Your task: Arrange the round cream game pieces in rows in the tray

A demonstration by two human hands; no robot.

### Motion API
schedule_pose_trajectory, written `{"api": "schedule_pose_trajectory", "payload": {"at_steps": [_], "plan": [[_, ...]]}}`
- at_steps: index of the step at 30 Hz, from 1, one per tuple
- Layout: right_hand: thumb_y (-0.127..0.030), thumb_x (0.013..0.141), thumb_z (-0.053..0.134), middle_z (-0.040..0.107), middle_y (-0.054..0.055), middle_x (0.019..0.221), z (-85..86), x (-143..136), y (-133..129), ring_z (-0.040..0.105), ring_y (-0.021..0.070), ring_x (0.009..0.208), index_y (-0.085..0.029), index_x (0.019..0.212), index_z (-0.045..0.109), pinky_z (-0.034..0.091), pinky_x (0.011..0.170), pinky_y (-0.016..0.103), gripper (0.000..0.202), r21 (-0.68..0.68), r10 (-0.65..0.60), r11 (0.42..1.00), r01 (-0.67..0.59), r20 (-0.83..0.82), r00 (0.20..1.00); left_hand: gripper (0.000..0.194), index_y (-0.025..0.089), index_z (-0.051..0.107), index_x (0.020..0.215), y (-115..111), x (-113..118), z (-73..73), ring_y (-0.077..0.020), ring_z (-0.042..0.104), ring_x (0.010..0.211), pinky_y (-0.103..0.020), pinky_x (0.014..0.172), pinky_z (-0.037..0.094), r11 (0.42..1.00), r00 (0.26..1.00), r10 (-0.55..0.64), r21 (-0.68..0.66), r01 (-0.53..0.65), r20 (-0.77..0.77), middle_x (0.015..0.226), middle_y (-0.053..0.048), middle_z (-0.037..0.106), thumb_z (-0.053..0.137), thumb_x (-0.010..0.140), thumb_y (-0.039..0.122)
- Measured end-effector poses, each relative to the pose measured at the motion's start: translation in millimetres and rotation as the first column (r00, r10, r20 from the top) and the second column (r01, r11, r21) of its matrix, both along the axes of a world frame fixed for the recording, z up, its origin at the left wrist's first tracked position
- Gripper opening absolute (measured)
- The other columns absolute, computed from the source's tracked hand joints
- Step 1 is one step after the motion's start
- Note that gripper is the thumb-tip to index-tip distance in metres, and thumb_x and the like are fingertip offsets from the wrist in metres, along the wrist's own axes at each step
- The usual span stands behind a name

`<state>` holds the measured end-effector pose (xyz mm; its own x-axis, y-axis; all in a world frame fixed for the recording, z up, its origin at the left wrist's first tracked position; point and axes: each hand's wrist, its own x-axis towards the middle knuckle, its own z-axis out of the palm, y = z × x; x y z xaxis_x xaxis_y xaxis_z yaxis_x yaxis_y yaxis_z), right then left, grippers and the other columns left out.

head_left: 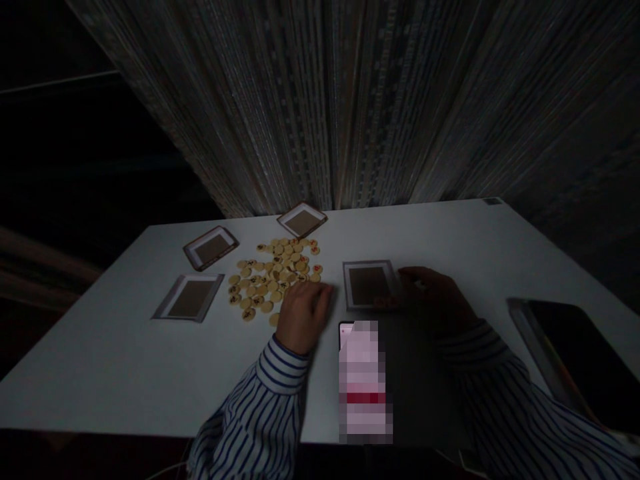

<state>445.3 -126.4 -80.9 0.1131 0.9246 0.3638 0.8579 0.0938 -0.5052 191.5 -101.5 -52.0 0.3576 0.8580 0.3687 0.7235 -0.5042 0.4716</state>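
Dozens of pale-yellow round discs [273, 286] lie loose on the white rectangular table [125, 360], seemingly unordered so far. Your left hand [303, 317] curls beside them; your right hand [435, 293] is by a brown-centred rectangular tray [367, 283]. Whether either's fingers grip anything, I cannot tell.

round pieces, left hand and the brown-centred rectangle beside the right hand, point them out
Round pieces [273, 286]: head view, on one piece mid-cluster.
Left hand [301, 313]: head view, on the back of the hand.
Brown-centred rectangle [366, 284]: head view, on its brown middle.
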Motion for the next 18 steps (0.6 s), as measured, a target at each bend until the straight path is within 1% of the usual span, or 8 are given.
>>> {"api": "schedule_pose_trajectory", "payload": {"at_steps": [2,3,6,8,11,14,18], "plan": [[-0.031,0.08,0.045,0.069,0.009,0.085,0.0,-2.1,-0.5,0.064,0.0194,0.073,-0.016,0.094,0.065,0.052,0.063,0.034,0.029,-0.036,-0.002,0.999,0.002,-0.013,1.0,0.019,0.017,0.063,0.089,-4.7,-8.3,-4.7,-0.0176,0.059,0.082,-0.034,0.078,0.045,1.0,0.998,0.004,-0.014,-0.003,0.055,0.087,-0.005,0.068,0.046,0.085,0.024],[-0.031,0.08,0.045,0.069,0.008,0.085,0.0,-2.5,-0.6,0.064,0.0191,0.072,-0.017,0.093,0.065,0.052,0.062,0.034,0.028,-0.04,-0.003,0.999,0.002,-0.015,1.0,0.018,0.018,0.063,0.09,-7.5,-12.3,-7.0,-0.0175,0.059,0.083,-0.033,0.079,0.045,1.0,0.996,0.024,-0.019,-0.022,0.081,0.088,-0.005,0.068,0.047,0.085,0.024],[-0.032,0.079,0.046,0.069,0.007,0.083,-0.4,-0.8,0.1,0.064,0.019,0.071,-0.018,0.09,0.065,0.051,0.061,0.033,0.026,0.009,-0.001,1.0,0.001,-0.01,1.0,0.014,0.018,0.061,0.08,-16.8,-24.2,-12.9,-0.0176,0.06,0.078,-0.032,0.075,0.047,0.995,0.989,0.095,-0.023,-0.093,0.115,0.08,-0.004,0.067,0.05,0.082,0.026],[-0.032,0.079,0.046,0.069,0.007,0.083,-1.2,1.9,1.2,0.064,0.0186,0.071,-0.018,0.087,0.065,0.051,0.061,0.033,0.025,0.036,0.016,0.999,-0.015,-0.013,1.0,0.014,0.018,0.06,0.078,-22.9,-31.8,-15.7,-0.0173,0.06,0.078,-0.032,0.074,0.048,0.992,0.981,0.123,-0.026,-0.12,0.15,0.081,-0.004,0.067,0.05,0.082,0.027],[-0.034,0.079,0.046,0.069,0.006,0.079,-1.7,4.7,2.5,0.063,0.0174,0.068,-0.018,0.081,0.065,0.051,0.06,0.031,0.024,0.051,0.043,0.998,-0.04,-0.058,0.997,0.017,0.019,0.061,0.08,-30.1,-42.9,-19.2,-0.0168,0.061,0.077,-0.032,0.073,0.049,0.985,0.963,0.172,-0.024,-0.171,0.208,0.082,-0.004,0.067,0.048,0.083,0.029],[-0.037,0.079,0.047,0.07,0.005,0.078,0.3,3.3,1.3,0.063,0.0174,0.068,-0.018,0.081,0.064,0.051,0.058,0.03,0.025,0.059,0.028,0.998,-0.021,-0.121,0.992,0.02,0.018,0.061,0.085,-33.9,-53.4,-22.2,-0.0166,0.061,0.077,-0.032,0.073,0.05,0.976,0.947,0.207,0.011,-0.216,0.247,0.081,-0.005,0.067,0.046,0.084,0.03],[-0.038,0.078,0.048,0.07,0.006,0.082,6.8,-2.8,-4.4,0.063,0.0186,0.071,-0.018,0.082,0.064,0.051,0.062,0.032,0.026,0.099,-0.016,0.995,0.032,-0.159,0.987,0.021,0.017,0.062,0.09,-35.3,-64.9,-23.8,-0.0175,0.062,0.081,-0.032,0.075,0.051,0.96,0.931,0.243,0.067,-0.27,0.273,0.085,-0.006,0.067,0.046,0.084,0.03]]}}
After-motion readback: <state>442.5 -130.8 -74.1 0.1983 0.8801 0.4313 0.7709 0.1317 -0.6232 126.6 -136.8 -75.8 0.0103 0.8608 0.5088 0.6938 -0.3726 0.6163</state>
